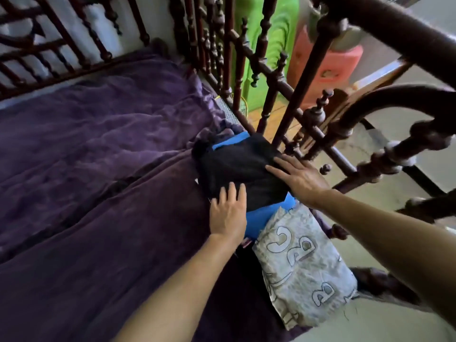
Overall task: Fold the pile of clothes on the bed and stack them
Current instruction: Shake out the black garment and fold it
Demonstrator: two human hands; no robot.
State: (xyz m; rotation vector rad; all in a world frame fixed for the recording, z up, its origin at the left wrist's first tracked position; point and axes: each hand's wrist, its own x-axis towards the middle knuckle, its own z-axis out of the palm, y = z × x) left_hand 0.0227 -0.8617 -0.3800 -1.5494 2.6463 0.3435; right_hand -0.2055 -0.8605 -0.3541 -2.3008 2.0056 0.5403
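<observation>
Head view, looking down over my two bare forearms at the right-hand edge of the bed.

My left hand (pixel 228 213) lies flat, fingers straight and close together. Its fingertips rest on the near left edge of a folded black garment (pixel 237 166), and it holds nothing. My right hand (pixel 299 180) is also flat, fingers straight and slightly spread, palm down on the right side of the same garment. Nothing is gripped or pinched.

The black garment sits on top of a folded blue garment (pixel 261 222). Of the blue one I see a strip at the far edge and a wider band at the near edge, beside my left palm. The two form a small stack on the purple bedcover (pixel 98 149), close against the turned wooden bed rail (pixel 271 95) on the right.

On the near side of the stack, touching the blue garment, lies a grey patterned cloth (pixel 303 267). I cannot tell whether it is a pillow or a folded piece of clothing. The bedcover is wrinkled, with a long crease running from the lower left toward the stack.

Beyond the rail I see a green plastic thing (pixel 278 33) and a red stool (pixel 328 67), both blurred.
</observation>
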